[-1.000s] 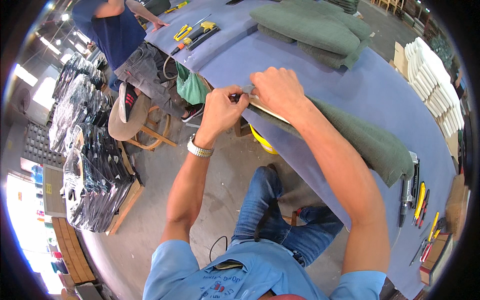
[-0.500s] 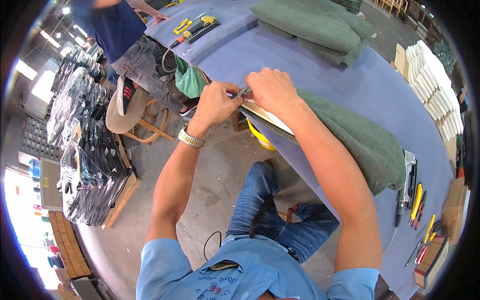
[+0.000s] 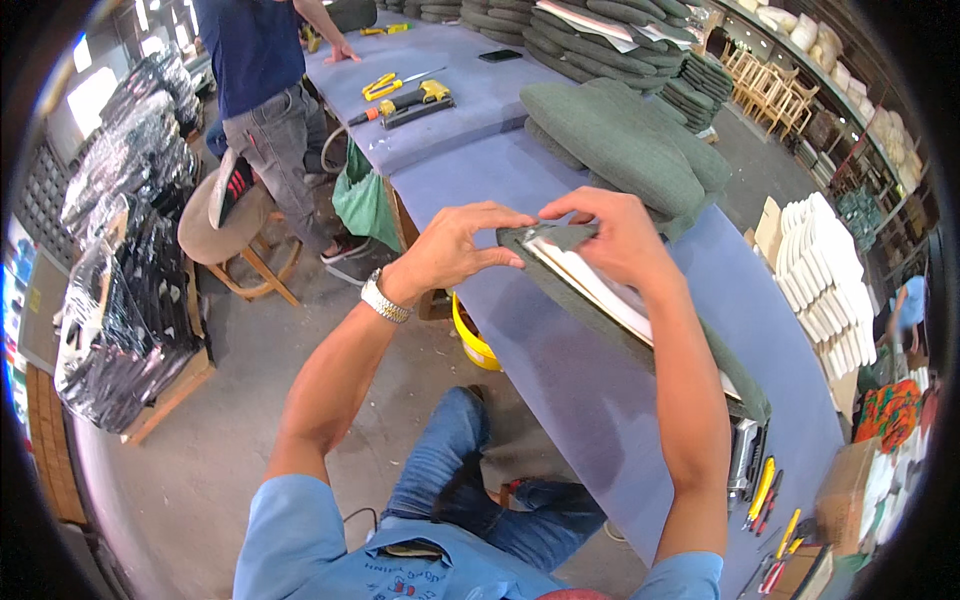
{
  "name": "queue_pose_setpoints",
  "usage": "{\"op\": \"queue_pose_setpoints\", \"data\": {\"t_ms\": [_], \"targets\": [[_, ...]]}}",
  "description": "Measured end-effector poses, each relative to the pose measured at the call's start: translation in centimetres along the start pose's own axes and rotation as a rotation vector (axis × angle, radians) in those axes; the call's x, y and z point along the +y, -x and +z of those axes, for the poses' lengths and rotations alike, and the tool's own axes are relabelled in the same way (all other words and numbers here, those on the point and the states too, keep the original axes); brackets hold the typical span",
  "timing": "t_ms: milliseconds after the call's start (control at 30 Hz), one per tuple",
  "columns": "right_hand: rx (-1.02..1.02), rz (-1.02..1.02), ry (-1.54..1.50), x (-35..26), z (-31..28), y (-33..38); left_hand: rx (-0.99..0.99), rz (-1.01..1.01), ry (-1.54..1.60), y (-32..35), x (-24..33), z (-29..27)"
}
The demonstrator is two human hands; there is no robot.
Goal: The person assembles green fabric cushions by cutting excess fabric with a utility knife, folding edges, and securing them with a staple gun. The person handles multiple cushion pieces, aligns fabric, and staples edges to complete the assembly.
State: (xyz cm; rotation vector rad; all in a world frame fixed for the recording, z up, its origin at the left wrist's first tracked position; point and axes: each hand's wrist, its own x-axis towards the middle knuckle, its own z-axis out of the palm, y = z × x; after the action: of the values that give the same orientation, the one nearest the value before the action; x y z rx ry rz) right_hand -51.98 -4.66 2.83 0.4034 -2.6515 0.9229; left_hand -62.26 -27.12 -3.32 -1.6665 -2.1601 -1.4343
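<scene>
Fingertips (image 3: 548, 216) of both hands are pinching green fabric over the near corner of the flat fabric-covered seat panel (image 3: 640, 320) mid-frame. We're holding it above the long purple worktable (image 3: 560, 380); its long axis is running toward lower right, right hand (image 3: 615, 235) closer than left hand (image 3: 455, 250).

The desk (image 3: 600, 400) is covered in blue-violet cloth. The seat pad (image 3: 640, 310) is white wrapped in grey-green fabric, like the grey-green cushions (image 3: 620, 150) stacked toward the far edge. A yellow bucket (image 3: 472, 345) sits under the near edge.
</scene>
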Motion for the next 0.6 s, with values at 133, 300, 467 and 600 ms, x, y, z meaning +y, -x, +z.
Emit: {"op": "queue_pose_setpoints", "data": {"t_ms": [133,300,467,600], "targets": [[0.021,-0.139,0.016,-0.5,-2.0,1.2,0.021,0.033,-0.147,-0.9,2.2,0.4],[0.052,-0.144,0.179,-2.3,-3.0,2.3,0.051,0.000,-0.195,-1.4,4.2,1.0],[0.189,-0.176,0.273,-2.8,-1.8,3.4,0.133,-0.048,0.028,-1.0,4.0,2.6],[0.272,-0.226,0.206,-2.9,-0.2,4.5,0.093,-0.065,0.103,0.6,3.9,3.1]]}}
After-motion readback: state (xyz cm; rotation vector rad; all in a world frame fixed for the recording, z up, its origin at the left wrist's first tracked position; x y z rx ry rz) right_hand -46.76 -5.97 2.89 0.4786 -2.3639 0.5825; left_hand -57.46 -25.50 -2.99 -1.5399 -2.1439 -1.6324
